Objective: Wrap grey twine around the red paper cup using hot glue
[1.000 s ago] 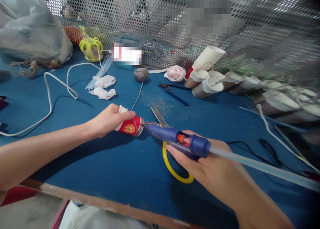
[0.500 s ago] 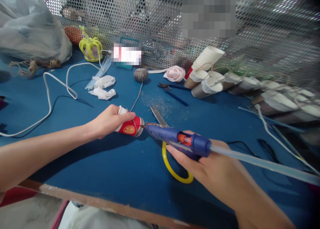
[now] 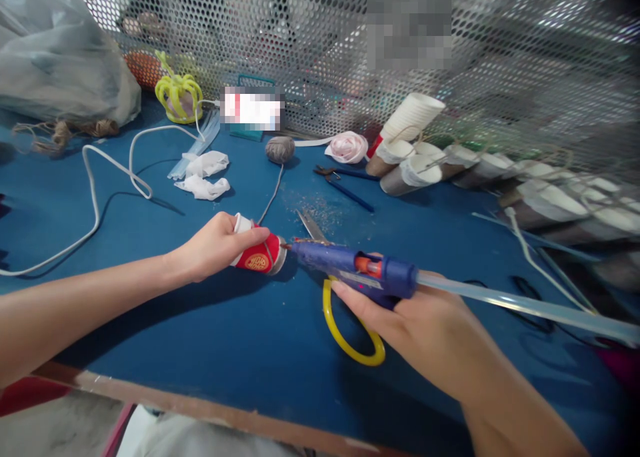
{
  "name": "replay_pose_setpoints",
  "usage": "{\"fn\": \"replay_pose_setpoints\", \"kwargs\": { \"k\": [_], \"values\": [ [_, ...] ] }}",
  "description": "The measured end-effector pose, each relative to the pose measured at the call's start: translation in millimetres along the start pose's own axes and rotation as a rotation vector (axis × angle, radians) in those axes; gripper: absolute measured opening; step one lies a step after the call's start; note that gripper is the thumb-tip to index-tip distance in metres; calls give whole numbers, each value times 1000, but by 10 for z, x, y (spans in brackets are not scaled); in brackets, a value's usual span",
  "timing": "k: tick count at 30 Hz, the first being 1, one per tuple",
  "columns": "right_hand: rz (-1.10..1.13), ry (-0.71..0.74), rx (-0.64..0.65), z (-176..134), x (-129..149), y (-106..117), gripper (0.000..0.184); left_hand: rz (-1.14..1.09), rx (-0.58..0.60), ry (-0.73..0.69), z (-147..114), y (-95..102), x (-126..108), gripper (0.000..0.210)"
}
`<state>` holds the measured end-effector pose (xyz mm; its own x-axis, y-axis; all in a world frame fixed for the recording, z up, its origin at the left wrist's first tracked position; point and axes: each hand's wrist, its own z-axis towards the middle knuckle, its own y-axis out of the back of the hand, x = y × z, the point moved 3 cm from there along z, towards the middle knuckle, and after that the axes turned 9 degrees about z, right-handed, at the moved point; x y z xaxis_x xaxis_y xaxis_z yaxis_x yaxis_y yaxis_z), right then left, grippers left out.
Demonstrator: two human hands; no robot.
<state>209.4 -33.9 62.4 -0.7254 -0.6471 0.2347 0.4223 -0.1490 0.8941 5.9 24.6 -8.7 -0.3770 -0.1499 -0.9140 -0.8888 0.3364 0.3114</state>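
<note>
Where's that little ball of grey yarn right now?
In the head view, the grey yarn ball sits slightly left of centre on the blue table, left of the pink rosette, its strand running toward the red cup in the left hand.

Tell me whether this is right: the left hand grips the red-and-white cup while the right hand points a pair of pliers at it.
Wrong on the tool: the head view shows a blue glue gun in the right hand, not the pliers, which lie on the table. The left hand does grip the red-and-white cup, with the gun pointed at it.
</note>
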Motion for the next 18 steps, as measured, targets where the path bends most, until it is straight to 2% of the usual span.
{"fn": "replay_pose_setpoints", "kwargs": {
  "k": [4, 7, 10, 13, 18],
  "values": [
    [-257, 250, 23, 21, 73, 3, 56, 18, -5, -12, -12, -1, -18, 35],
    [-374, 355, 12, -1, 66, -13, 52, 39, 10, -17, -27, -12, -50, 35],
    [-409, 396, 5, -15, 49, -28, 51, 50, 17, -22, -36, -15, -71, 36],
    [-319, 336, 25, 17, 60, -12, 49, 63, 30, -22, -38, -14, -66, 37],
    [17, -47, 72, 45, 42, 25, 41, 56, 46, -18, -37, -20, -41, 38]
  ]
}}
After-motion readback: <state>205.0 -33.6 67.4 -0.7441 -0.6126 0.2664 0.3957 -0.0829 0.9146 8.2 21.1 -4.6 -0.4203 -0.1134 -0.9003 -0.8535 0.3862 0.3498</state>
